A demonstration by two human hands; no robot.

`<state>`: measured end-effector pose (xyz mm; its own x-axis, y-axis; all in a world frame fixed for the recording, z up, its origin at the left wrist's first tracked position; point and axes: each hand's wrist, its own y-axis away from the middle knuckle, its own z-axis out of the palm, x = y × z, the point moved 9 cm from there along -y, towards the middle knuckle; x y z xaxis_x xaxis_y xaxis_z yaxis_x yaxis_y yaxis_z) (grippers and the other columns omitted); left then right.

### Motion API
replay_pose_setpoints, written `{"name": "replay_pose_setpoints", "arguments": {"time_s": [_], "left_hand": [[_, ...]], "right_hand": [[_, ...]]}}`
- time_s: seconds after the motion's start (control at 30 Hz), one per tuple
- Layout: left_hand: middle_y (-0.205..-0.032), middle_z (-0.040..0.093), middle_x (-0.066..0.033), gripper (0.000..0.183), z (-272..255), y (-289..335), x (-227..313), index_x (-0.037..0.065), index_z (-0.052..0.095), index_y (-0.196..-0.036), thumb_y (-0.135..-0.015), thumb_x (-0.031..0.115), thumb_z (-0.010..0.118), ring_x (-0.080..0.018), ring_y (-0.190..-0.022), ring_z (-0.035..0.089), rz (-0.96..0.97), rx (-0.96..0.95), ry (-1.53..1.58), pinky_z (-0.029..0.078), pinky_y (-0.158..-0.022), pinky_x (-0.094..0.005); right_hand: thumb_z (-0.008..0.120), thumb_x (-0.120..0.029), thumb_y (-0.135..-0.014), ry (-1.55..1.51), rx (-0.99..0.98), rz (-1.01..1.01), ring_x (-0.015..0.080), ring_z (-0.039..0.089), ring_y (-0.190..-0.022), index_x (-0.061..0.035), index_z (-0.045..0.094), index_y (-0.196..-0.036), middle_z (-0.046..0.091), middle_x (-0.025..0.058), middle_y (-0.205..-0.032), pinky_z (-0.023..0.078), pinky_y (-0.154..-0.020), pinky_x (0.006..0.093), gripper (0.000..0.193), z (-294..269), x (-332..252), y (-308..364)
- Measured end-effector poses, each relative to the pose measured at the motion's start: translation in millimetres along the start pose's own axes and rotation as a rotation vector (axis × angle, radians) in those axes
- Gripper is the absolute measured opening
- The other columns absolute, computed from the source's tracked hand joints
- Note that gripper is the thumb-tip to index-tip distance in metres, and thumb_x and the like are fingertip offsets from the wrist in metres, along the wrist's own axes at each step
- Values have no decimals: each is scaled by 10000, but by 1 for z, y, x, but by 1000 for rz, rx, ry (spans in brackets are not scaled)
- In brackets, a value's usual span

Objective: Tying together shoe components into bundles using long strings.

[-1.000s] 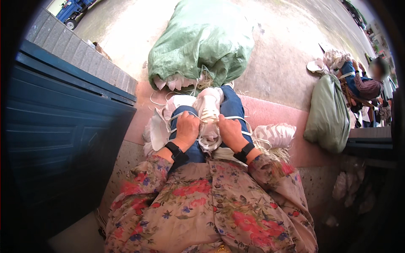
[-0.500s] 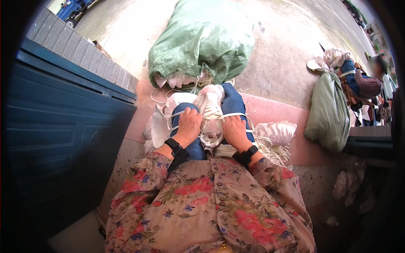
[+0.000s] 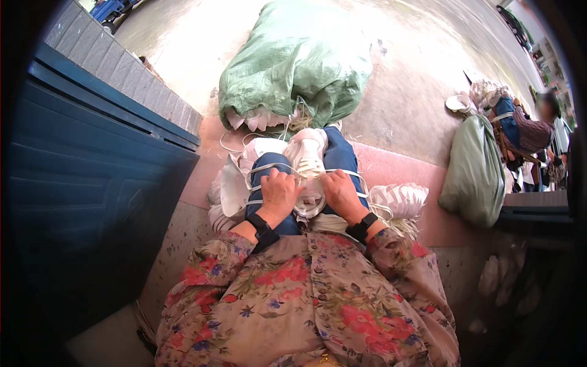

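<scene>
A white shoe [image 3: 307, 147] stands between my knees, its toe pointing away from me and pale laces threaded across its front. My left hand [image 3: 280, 194] is at the shoe's left side, fingers bent and closed on a white shoelace [image 3: 266, 166] that loops over my left knee. On the other side my right hand [image 3: 342, 194] pinches the lace, whose loose part lies across my right knee. The fingertips of both hands are close to the shoe's lacing and partly hidden. A black band sits on each wrist.
Ahead lies a big green sack [image 3: 293, 73] with white shoe pieces at its mouth. White pieces [image 3: 398, 200] are stacked right of my knee, more lie left. A blue door [image 3: 98, 183] borders the left. At right are another green sack [image 3: 474, 171] and a seated person [image 3: 529, 125].
My left hand has moved inward and slightly nearer to me, toward the shoe's lacing. The right hand's fingers have also come closer to the shoe. The whole view has shifted slightly.
</scene>
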<state>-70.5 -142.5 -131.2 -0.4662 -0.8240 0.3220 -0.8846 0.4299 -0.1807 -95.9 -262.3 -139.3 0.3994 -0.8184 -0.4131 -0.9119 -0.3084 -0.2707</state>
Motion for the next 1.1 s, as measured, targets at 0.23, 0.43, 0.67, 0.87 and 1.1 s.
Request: {"name": "replay_pose_setpoints", "arguments": {"time_s": [0.23, 0.43, 0.67, 0.87, 1.1], "left_hand": [[-732, 572, -68, 57, 25, -1, -13, 68, 579, -694, -677, 119, 560, -255, -815, 496, -62, -122, 10, 363, -622, -404], [-789, 598, -74, 152, 14, -2, -15, 56, 618, -818, -697, 123, 556, -263, -831, 510, -82, -147, 156, 393, -677, -397], [-909, 580, -78, 189, 3, -15, -24, 73, 584, -903, -719, 107, 556, -280, -904, 487, 16, 36, 167, 398, -743, -415], [-936, 578, -62, 314, 7, -24, -11, 108, 532, -1033, -724, 60, 506, -293, -959, 465, 178, -111, 21, 387, -741, -401], [-813, 558, -88, 300, 3, -25, -11, 120, 571, -1008, -728, 45, 495, -256, -800, 492, 150, -238, 55, 380, -712, -362]], "right_hand": [[516, -62, -692, 197, -206, 16, 236, 493, -831, -59, 542, -855, 549, 74, -786, 367, -702, 344, 165, 13, -11, -13], [529, -91, -664, 395, -340, 4, 220, 470, -853, -56, 569, -785, 535, 68, -860, 345, -758, 366, 132, 13, -9, -24], [389, 10, -773, -318, 497, 116, 243, 541, -702, -25, 539, -797, 557, 110, -723, 432, -635, 321, 156, -139, 6, -43], [393, -154, -927, -881, 1048, 326, 61, 313, -432, -81, 445, -774, 355, -20, -526, 276, -395, 198, 178, -275, 47, -11], [538, -170, -853, -793, 31, 760, 82, 484, -659, -23, 572, -803, 531, 4, -694, 415, -588, 250, 158, -58, 53, 0]]}}
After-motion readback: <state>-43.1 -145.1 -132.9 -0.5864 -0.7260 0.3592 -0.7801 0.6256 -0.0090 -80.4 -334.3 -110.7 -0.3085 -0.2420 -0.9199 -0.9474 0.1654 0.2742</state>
